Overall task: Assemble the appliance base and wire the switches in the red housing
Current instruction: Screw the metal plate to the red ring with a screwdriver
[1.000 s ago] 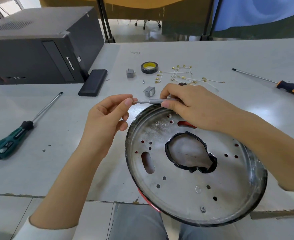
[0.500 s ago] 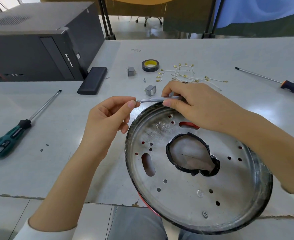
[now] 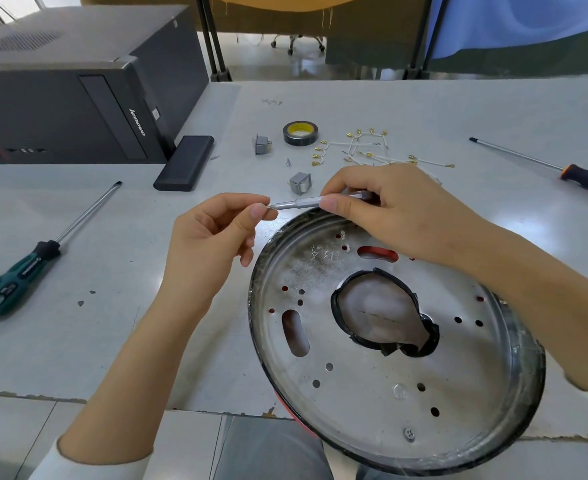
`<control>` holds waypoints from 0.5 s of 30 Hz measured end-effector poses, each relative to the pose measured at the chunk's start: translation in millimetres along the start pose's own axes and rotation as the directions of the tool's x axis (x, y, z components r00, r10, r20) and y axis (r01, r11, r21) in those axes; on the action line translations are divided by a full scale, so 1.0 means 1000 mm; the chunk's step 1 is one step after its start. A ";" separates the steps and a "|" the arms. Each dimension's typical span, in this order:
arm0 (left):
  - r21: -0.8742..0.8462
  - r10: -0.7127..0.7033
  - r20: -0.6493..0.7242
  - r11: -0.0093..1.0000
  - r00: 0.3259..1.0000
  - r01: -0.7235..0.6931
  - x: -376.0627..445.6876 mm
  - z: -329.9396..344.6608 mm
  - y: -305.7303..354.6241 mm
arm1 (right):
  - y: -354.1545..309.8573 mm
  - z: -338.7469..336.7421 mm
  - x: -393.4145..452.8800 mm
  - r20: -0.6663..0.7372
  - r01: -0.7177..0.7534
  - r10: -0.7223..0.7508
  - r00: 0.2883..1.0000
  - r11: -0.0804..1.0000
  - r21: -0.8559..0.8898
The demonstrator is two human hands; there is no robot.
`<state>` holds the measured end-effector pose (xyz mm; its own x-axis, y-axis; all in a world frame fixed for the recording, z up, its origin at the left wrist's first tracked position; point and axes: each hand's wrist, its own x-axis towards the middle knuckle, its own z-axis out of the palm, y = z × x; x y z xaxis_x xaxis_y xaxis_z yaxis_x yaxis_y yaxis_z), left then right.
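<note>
The round metal base plate [image 3: 372, 368], its rim wrapped in black tape and a red housing edge [image 3: 287, 408] showing beneath, lies tilted at the near table edge [image 3: 112, 341], overhanging toward the person's lap. A tape-lined irregular opening sits near its centre; several small holes and two slots are visible, and one screw [image 3: 409, 434] is seated near the lower rim. The right hand [image 3: 400, 216] grasps a slim silver precision screwdriver [image 3: 306, 203] held roughly level above the plate's far rim. The left hand [image 3: 212, 244] pinches at the driver's tip with thumb and forefinger; what lies between them is too small to identify. Behind the hands lie two grey switches [image 3: 300, 183] [image 3: 260, 144], a roll of black tape [image 3: 300, 133] and white leads with brass terminals [image 3: 372, 150]. A green-handled screwdriver [image 3: 25, 268] lies at left, an orange-and-black one [image 3: 587, 176] at right, a black computer tower [image 3: 77, 88] at far left.
</note>
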<state>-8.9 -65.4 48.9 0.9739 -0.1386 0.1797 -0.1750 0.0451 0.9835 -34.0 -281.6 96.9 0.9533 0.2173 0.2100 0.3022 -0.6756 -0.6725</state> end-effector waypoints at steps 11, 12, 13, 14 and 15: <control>0.066 0.068 -0.067 0.996 0.995 -0.064 -0.002 0.005 -0.004 | -0.009 0.004 0.001 -0.048 -0.054 0.064 0.997 0.981 0.185; 0.072 0.075 -0.072 0.995 0.995 -0.070 -0.002 0.005 -0.005 | -0.010 0.006 0.001 -0.051 -0.049 0.060 0.997 0.981 0.185; 0.081 0.083 -0.068 0.994 0.994 -0.077 -0.003 0.006 -0.005 | -0.010 0.006 0.001 -0.052 -0.042 0.052 0.997 0.984 0.175; 0.088 0.090 -0.060 0.993 0.994 -0.084 -0.003 0.006 -0.005 | -0.011 0.007 0.001 -0.052 -0.036 0.045 0.998 0.986 0.165; 0.093 0.097 -0.056 0.991 0.994 -0.091 -0.004 0.005 -0.005 | -0.011 0.007 0.001 -0.050 -0.035 0.044 0.998 0.986 0.164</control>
<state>-12.6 -70.5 42.9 0.9589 -0.0784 0.2727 -0.2760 -0.0347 0.9605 -36.1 -269.3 99.6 0.9647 0.1520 0.2150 0.2633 -0.5580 -0.7870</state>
